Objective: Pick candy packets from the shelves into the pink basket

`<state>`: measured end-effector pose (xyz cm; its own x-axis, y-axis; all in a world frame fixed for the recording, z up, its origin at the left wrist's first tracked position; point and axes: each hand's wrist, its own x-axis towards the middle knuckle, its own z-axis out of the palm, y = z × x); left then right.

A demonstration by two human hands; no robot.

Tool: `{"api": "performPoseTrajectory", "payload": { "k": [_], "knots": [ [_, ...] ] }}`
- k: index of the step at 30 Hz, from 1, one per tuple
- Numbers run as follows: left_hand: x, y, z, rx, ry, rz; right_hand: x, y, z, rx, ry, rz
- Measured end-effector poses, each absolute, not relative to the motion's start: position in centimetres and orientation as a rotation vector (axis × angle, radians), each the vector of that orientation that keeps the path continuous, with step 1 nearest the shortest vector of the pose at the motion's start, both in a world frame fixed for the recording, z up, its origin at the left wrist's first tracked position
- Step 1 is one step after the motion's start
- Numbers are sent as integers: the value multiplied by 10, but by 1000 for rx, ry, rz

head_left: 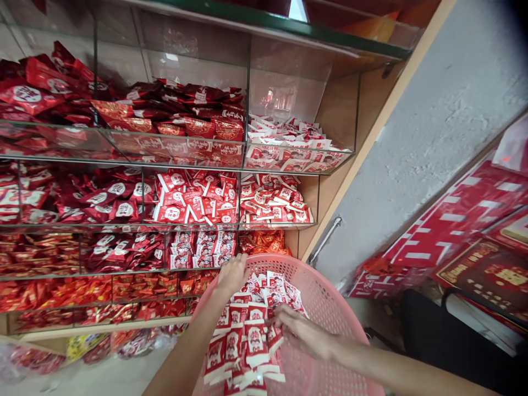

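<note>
While my left hand (231, 276) lies at the far rim of the pink basket (344, 319), my right hand (303, 333), fingers loosely bent, meets the red-and-white packets (256, 341) heaped toward the basket's left edge; I cannot tell whether either grips anything. I seem to be gathering them, which likely calls for a light pinch next. They look small and flat, with white ends.

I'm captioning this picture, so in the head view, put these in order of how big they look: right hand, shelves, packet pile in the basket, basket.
Largest to smallest:
1. Shelves
2. Basket
3. Packet pile
4. Right hand
</note>
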<state>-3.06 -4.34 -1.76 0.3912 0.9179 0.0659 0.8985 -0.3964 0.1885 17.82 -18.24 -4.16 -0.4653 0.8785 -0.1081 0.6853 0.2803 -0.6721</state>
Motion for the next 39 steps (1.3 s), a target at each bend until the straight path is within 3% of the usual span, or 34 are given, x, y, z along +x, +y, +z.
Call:
{"api": "performPoseTrajectory", "payload": {
  "k": [8, 14, 22, 39],
  "knots": [
    [-30, -43, -16, 2521, 1636, 277, 169, -188, -61, -1642, -1474, 1424],
    [-30, -44, -19, 2542, 1643, 298, 161, -186, -73, -1735, -1203, 1473],
    [-31, -42, -23, 2543, 1652, 276, 157, -198, -68, -1576, -1516, 1219],
    [-30, -44, -13, 2539, 1629, 272, 158, -195, -69, -1482, -1764, 1113]
  ]
}}
